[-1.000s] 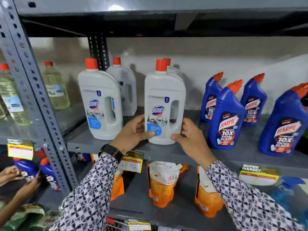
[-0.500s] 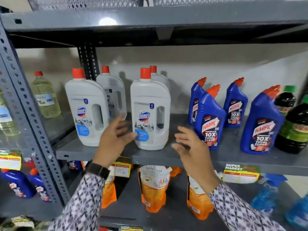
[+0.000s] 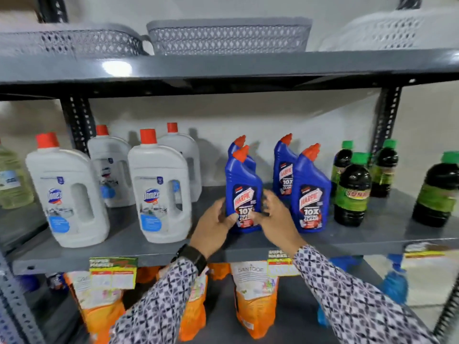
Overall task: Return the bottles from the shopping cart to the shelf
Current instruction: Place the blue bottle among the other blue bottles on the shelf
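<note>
Your patterned sleeves (image 3: 159, 311) reach up from the bottom edge, a dark watch (image 3: 192, 255) on the left wrist. Your left hand (image 3: 213, 227) and right hand (image 3: 275, 220) close in on either side of a blue bottle (image 3: 243, 192), which stands upright near the front of the grey shelf (image 3: 347, 240); the left thumb lies on its label, though motion blur makes the right hand's contact hard to confirm. Just right of it stands another blue bottle (image 3: 310, 192), with two more behind. White bottles (image 3: 160, 192) stand to the left, dark green-capped bottles (image 3: 351, 192) to the right. Grey baskets (image 3: 228, 37) sit on the shelf above.
</note>
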Available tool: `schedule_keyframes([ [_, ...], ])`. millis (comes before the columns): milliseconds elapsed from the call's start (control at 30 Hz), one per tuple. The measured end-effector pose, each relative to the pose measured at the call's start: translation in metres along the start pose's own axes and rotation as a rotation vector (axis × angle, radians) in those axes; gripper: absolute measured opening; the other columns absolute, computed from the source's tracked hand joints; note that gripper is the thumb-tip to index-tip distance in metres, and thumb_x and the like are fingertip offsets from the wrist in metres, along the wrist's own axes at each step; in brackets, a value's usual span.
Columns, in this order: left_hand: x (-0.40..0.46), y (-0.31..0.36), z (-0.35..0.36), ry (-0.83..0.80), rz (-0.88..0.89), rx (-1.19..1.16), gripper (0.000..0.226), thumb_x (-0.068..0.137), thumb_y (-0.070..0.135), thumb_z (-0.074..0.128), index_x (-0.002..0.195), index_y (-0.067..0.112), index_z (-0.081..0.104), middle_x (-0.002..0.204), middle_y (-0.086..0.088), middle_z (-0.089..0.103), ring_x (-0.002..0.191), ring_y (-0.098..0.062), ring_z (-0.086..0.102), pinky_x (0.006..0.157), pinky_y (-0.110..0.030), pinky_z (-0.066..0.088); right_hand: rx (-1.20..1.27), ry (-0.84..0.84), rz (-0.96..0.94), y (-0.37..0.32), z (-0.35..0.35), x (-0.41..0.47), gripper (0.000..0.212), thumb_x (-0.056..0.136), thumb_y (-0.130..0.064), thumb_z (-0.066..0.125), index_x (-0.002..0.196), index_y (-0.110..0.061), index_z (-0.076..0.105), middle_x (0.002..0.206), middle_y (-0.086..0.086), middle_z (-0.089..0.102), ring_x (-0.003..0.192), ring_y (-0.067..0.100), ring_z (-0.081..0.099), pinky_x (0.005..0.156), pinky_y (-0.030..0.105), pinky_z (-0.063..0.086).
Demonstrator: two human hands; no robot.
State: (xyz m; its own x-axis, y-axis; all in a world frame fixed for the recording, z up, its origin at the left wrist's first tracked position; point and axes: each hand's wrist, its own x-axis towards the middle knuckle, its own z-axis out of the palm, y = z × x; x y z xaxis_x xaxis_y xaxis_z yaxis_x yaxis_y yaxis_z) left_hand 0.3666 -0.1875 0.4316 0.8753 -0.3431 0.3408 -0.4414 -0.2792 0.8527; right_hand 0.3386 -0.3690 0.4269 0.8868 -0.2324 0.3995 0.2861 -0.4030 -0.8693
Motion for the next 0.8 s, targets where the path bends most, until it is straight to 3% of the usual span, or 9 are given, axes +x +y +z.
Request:
schedule_keyframes([
  [67, 0.007, 0.0, 0.002, -0.033, 0.001, -0.021, 0.036, 0.099, 0.009, 0.064, 0.131, 0.024, 0.056, 0.121, 0.012, 0.071, 0.108, 0.01, 0.068, 0.107, -0.026, 0.052, -0.022, -0.006, -0.024, 0.004, -0.004, -0.003, 0.063, 0.093, -0.001, 0.074, 0.149, -0.018, 0.05, 0.134, 0.001, 0.07, 0.121, 0.014, 0.07, 0.105, 0.042, 0.059],
  [133, 0.008, -0.002, 0.005, -0.054, 0.013, -0.041, 0.037, 0.098, 0.008, 0.065, 0.129, 0.025, 0.057, 0.118, 0.017, 0.071, 0.102, 0.016, 0.068, 0.1, -0.02, 0.056, -0.043, 0.001, -0.026, 0.011, -0.008, -0.008, 0.067, 0.093, -0.003, 0.075, 0.151, -0.02, 0.047, 0.134, -0.004, 0.069, 0.116, 0.005, 0.07, 0.104, 0.038, 0.06],
  [200, 0.006, -0.005, 0.007, -0.072, 0.019, -0.036, 0.043, 0.097, 0.012, 0.067, 0.137, 0.024, 0.056, 0.125, 0.012, 0.072, 0.111, 0.008, 0.069, 0.094, -0.014, 0.056, -0.1, 0.027, -0.022, 0.019, -0.012, -0.013, 0.067, 0.093, -0.008, 0.078, 0.15, -0.023, 0.048, 0.119, -0.02, 0.067, 0.101, -0.01, 0.065, 0.092, 0.021, 0.062],
  [300, 0.002, -0.005, 0.007, -0.084, 0.021, 0.02, 0.057, 0.097, 0.018, 0.068, 0.151, 0.021, 0.048, 0.137, 0.004, 0.069, 0.126, -0.008, 0.066, 0.107, -0.028, 0.054, -0.129, 0.077, -0.021, 0.024, -0.016, -0.022, 0.068, 0.092, -0.013, 0.08, 0.151, -0.026, 0.048, 0.105, -0.037, 0.056, 0.091, -0.019, 0.063, 0.069, 0.001, 0.051],
  [500, 0.0, -0.003, 0.012, -0.055, 0.021, 0.07, 0.059, 0.098, 0.019, 0.066, 0.153, 0.022, 0.045, 0.138, 0.001, 0.068, 0.127, -0.012, 0.065, 0.112, -0.04, 0.053, -0.124, 0.098, -0.024, 0.022, -0.018, -0.029, 0.07, 0.091, -0.013, 0.08, 0.152, -0.027, 0.048, 0.105, -0.038, 0.055, 0.094, -0.018, 0.061, 0.074, 0.003, 0.051],
  [633, -0.002, 0.001, 0.013, -0.052, 0.019, 0.08, 0.061, 0.099, 0.019, 0.065, 0.156, 0.021, 0.042, 0.14, -0.001, 0.067, 0.129, -0.014, 0.064, 0.112, -0.043, 0.052, -0.092, 0.075, -0.048, 0.014, -0.021, -0.032, 0.075, 0.091, -0.012, 0.081, 0.155, -0.024, 0.046, 0.116, -0.025, 0.061, 0.103, -0.003, 0.066, 0.098, 0.028, 0.061],
  [667, -0.004, 0.002, 0.013, -0.047, 0.016, 0.081, 0.062, 0.099, 0.02, 0.065, 0.156, 0.023, 0.041, 0.14, 0.001, 0.067, 0.128, -0.01, 0.064, 0.112, -0.039, 0.053, -0.07, 0.063, -0.037, 0.012, -0.024, -0.035, 0.078, 0.091, -0.012, 0.081, 0.158, -0.024, 0.043, 0.122, -0.019, 0.061, 0.11, 0.0, 0.065, 0.101, 0.03, 0.059],
  [733, -0.012, 0.003, 0.015, 0.037, 0.013, 0.067, 0.062, 0.099, 0.02, 0.065, 0.156, 0.029, 0.042, 0.136, 0.009, 0.066, 0.12, 0.007, 0.064, 0.1, -0.019, 0.055, -0.064, 0.057, -0.033, 0.014, -0.035, -0.045, 0.079, 0.092, -0.014, 0.08, 0.16, -0.025, 0.041, 0.126, -0.014, 0.059, 0.117, 0.004, 0.062, 0.101, 0.026, 0.055],
  [800, -0.026, 0.007, 0.021, 0.284, 0.021, 0.058, 0.054, 0.1, 0.019, 0.063, 0.149, 0.034, 0.049, 0.126, 0.013, 0.067, 0.106, 0.019, 0.063, 0.085, -0.007, 0.053, -0.128, 0.086, -0.091, 0.019, -0.054, -0.06, 0.069, 0.094, -0.015, 0.077, 0.155, -0.027, 0.048, 0.123, -0.017, 0.062, 0.111, -0.003, 0.065, 0.096, 0.014, 0.051],
])
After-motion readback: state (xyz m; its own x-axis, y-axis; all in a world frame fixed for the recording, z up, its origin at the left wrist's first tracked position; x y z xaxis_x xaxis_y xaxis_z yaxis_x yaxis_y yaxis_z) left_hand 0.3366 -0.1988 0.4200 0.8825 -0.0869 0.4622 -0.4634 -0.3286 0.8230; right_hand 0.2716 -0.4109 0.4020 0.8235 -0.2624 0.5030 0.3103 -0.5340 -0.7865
